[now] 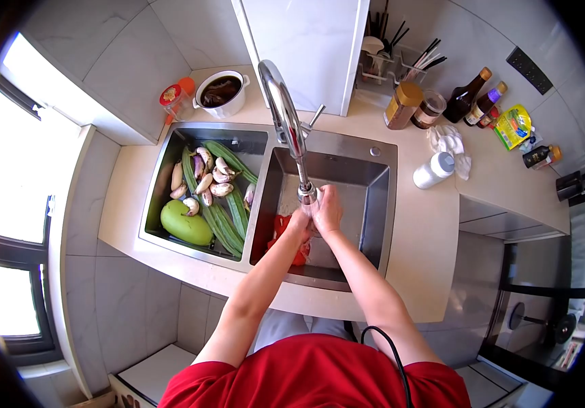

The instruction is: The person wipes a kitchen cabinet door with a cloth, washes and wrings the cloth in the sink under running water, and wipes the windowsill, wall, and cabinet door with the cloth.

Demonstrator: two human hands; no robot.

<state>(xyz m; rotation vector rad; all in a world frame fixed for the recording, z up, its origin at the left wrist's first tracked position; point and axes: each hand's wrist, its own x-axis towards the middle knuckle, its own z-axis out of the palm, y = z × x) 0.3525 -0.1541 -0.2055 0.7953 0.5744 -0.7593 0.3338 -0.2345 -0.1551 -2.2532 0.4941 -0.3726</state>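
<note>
My left hand (299,222) and my right hand (328,208) meet under the chrome faucet (286,102), over the right sink basin (367,224). Water appears to run onto them from the spout. The fingers of my right hand look curled in; whatever they close on is hidden. My left hand's fingers are covered by the spout and the other hand. A crumpled red thing (302,254), perhaps a bag or cloth, lies in the basin below my left wrist.
The left basin (151,221) holds long ridged gourds (221,228), a green gourd (186,223) and several purple-white eggplants (221,190). Behind it stand a white pot (237,103) and a red-lidded jar (173,98). On the right counter are a white bottle (432,173), a cloth (449,141) and seasoning bottles (466,96).
</note>
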